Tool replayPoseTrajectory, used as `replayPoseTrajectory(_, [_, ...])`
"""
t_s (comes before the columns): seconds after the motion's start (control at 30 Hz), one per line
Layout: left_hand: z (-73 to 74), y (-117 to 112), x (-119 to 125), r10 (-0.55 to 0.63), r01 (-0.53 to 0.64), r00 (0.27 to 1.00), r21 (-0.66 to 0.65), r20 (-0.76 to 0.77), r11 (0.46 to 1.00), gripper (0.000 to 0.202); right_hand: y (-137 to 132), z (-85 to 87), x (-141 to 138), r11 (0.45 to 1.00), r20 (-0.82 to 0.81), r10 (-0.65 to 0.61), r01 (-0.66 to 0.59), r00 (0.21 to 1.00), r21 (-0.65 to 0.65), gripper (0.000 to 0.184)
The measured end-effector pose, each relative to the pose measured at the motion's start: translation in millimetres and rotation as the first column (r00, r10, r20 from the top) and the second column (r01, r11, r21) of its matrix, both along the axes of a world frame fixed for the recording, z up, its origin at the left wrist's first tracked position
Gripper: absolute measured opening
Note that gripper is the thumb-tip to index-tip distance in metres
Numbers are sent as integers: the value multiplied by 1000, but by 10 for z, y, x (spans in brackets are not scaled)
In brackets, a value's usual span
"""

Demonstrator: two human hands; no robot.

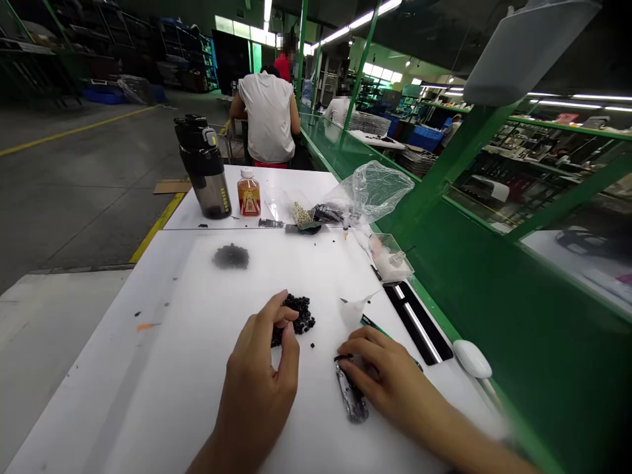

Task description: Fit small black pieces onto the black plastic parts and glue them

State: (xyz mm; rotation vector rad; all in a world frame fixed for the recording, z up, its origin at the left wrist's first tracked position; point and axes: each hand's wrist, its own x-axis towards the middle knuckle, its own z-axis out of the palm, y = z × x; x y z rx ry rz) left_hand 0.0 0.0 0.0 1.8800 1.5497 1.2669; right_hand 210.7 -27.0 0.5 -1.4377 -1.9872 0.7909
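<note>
Left hand (257, 382) works low, fingertips pinched together at the edge of a heap of small black pieces (297, 318) on the white bench top (162, 375); a held piece can't be made out. Right hand (390, 372) steadies close by, fingers (360, 349) at a thin black strip (343, 357) above a dark flat part (352, 399), grip unclear.

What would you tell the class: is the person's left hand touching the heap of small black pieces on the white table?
Touching. The head view shows the left hand with its fingertips against the edge of the heap of small black pieces.
</note>
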Motion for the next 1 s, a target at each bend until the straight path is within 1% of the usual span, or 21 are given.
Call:
replayPoseTrajectory(0.07, [-8,16,-9,-5,7,999,47,-45,999,38,86,29,-76,994,67,47,-53,997,100,19])
replayPoseTrajectory(0.13, [-13,25,-9,-9,16,997,96,-77,995,38,137,61,-159,983,114,87,-104,990,153,21])
replayPoseTrajectory(0.2, [-16,24,-5,-13,23,997,116,-80,993,37,176,90,-251,979,191,107,-137,976,149,25])
replayPoseTrajectory(0.3, [-26,10,4,-31,45,995,141,-100,989,37,241,116,-373,986,292,86,-124,953,116,27])
replayPoseTrajectory(0.37, [-35,-3,12,-42,63,991,169,-127,984,36,288,126,-427,987,307,85,-122,948,105,26])
replayPoseTrajectory(0.47, [-43,-22,30,-59,91,985,205,-159,974,34,329,161,-445,984,302,121,-155,945,92,25])
replayPoseTrajectory(0.53, [-43,-33,43,-74,110,983,214,-169,971,35,307,215,-389,981,299,138,-172,944,89,25])
replayPoseTrajectory(0.63, [-40,-43,51,-102,141,979,226,-175,964,31,180,319,-179,985,246,133,-156,960,78,25])
replayPoseTrajectory(0.73, [-38,-47,42,-161,239,949,287,-269,928,26,-9,348,116,992,161,118,-125,980,31,17])
replayPoseTrajectory(0.8, [-42,-53,42,-229,341,907,297,-353,892,26,-127,291,283,990,157,141,-140,977,-19,12])
replayPoseTrajectory(0.83, [-45,-59,47,-270,388,884,278,-381,879,26,-179,247,342,989,158,150,-145,976,-41,14])
replayPoseTrajectory(0.9, [-57,-75,71,-364,468,839,196,-404,862,24,-266,154,408,988,142,148,-139,979,-67,17])
replayPoseTrajectory(1.0, [-81,-97,123,-448,533,784,94,-430,841,21,-373,69,412,994,100,79,-70,992,-88,20])
